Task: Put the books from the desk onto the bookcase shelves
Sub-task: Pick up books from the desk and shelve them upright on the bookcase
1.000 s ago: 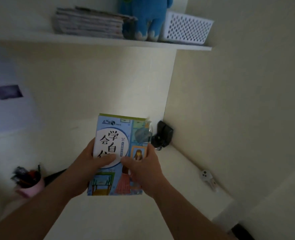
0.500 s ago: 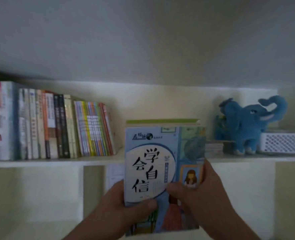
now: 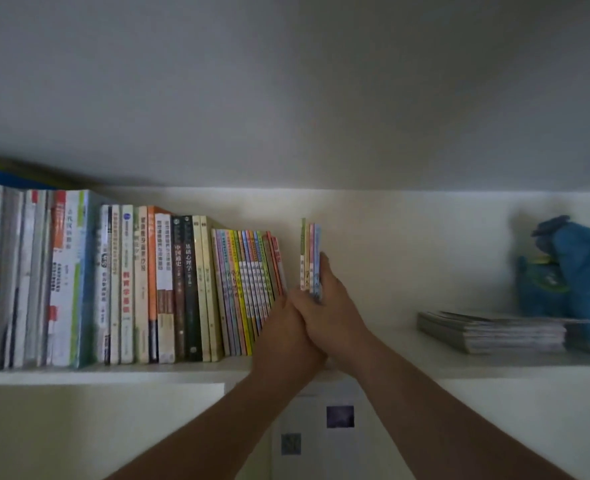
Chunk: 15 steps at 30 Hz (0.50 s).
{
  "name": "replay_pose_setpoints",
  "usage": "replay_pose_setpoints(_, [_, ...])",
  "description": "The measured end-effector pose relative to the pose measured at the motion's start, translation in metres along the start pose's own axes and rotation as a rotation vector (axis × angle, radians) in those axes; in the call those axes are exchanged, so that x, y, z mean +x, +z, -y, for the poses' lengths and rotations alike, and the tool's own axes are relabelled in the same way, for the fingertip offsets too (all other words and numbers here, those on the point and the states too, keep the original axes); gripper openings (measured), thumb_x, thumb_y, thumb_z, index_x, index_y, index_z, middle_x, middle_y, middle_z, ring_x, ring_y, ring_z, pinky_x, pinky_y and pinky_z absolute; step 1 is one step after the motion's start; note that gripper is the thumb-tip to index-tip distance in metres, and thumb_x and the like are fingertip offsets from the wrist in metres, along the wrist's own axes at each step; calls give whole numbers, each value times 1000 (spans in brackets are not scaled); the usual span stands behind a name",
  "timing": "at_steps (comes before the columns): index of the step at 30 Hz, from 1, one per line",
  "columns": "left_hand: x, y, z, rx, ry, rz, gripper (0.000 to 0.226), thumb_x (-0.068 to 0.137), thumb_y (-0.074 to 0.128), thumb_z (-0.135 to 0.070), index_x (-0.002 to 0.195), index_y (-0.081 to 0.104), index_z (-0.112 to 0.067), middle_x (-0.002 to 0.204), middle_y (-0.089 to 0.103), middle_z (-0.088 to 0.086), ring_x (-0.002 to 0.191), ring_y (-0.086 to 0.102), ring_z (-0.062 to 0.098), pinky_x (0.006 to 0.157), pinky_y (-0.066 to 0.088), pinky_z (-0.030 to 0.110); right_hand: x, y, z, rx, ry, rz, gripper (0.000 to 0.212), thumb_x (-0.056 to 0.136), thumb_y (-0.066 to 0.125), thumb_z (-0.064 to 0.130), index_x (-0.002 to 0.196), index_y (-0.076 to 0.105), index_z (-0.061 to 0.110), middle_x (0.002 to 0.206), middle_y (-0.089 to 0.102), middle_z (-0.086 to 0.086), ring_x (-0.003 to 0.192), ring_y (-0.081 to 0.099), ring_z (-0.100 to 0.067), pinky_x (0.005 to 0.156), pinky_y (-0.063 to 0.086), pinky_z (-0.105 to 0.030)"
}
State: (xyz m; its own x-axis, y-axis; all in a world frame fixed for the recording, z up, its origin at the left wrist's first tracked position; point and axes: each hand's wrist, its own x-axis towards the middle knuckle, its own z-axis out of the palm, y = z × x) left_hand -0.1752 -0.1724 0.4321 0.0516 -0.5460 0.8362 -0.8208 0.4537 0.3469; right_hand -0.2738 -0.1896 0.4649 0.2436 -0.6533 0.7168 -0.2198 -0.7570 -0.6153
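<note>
A small bundle of thin books [image 3: 310,254] stands upright, spines toward me, over the white bookcase shelf [image 3: 113,374]. My right hand [image 3: 331,310] grips the bundle from its right side, fingers running up the blue outer cover. My left hand [image 3: 286,330] is pressed against the bundle's lower left, beside the leaning row of thin colourful books [image 3: 248,289]; its fingers are mostly hidden behind the right hand. A narrow gap separates the bundle from that row.
Taller books [image 3: 79,278] fill the shelf's left part. To the right lies a flat stack of booklets [image 3: 491,330], with a blue plush elephant [image 3: 570,271] behind it. The shelf between bundle and stack is bare. Paper notes [image 3: 338,417] hang on the wall below.
The books were lifted from over the desk up to the shelf and turned from cover-facing to spine-facing. Both hands moved with them toward the end of the book row.
</note>
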Motion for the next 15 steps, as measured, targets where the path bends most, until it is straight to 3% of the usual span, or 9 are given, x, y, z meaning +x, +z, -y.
replay_pose_setpoints(3, [-1, -16, 13, 215, 141, 204, 61, 86, 48, -55, 142, 56, -32, 122, 67, -9, 111, 60, 5, 97, 57, 31, 8, 0, -18, 37, -48, 87, 61, 110, 49, 41, 146, 14, 76, 148, 50, 31, 134, 53, 2, 115, 43, -29])
replay_pose_setpoints(6, [5, -50, 20, 234, 178, 347, 37, 90, 60, -54, 118, 68, -32, 97, 72, -12, 84, 66, 2, 80, 62, 31, 16, 5, -28, 60, -69, 129, 56, 111, 48, 42, 138, 19, 81, 137, 52, 44, 129, 53, 12, 108, 43, -16])
replay_pose_setpoints(8, [22, -72, 24, 387, 247, 214, 24, 95, 58, -48, 93, 74, -30, 80, 69, -13, 73, 62, 2, 76, 60, 32, 21, 14, -33, -11, -110, 123, 51, 109, 47, 44, 140, 22, 77, 136, 54, 43, 128, 55, 12, 103, 43, -9])
replay_pose_setpoints(10, [45, -85, 24, 389, 390, -84, 23, 92, 56, -44, 85, 72, -29, 82, 66, -12, 79, 57, 9, 82, 52, 34, 29, 24, -41, -73, -110, 115, 47, 105, 44, 57, 145, 24, 71, 139, 55, 34, 124, 57, 11, 101, 46, -11])
replay_pose_setpoints(11, [57, -85, 21, 360, 461, -180, 21, 90, 57, -42, 90, 73, -28, 90, 66, -9, 87, 57, 13, 86, 48, 35, 32, 26, -45, -98, -110, 112, 49, 103, 40, 64, 150, 29, 60, 137, 56, 28, 118, 57, 12, 98, 48, -13])
replay_pose_setpoints(13, [87, -78, 12, 394, 528, -216, 28, 86, 60, -42, 106, 73, -29, 109, 64, -5, 105, 55, 19, 92, 42, 37, 40, 26, -52, -172, -123, 118, 61, 104, 39, 65, 154, 39, 29, 127, 57, 14, 102, 56, 11, 91, 48, -23])
replay_pose_setpoints(15, [118, -69, 5, 504, 549, -158, 38, 85, 56, -45, 117, 72, -31, 120, 63, -3, 118, 54, 22, 101, 40, 41, 42, 23, -56, -229, -104, 144, 59, 107, 43, 57, 158, 32, 29, 139, 55, 13, 113, 57, 5, 100, 47, -27])
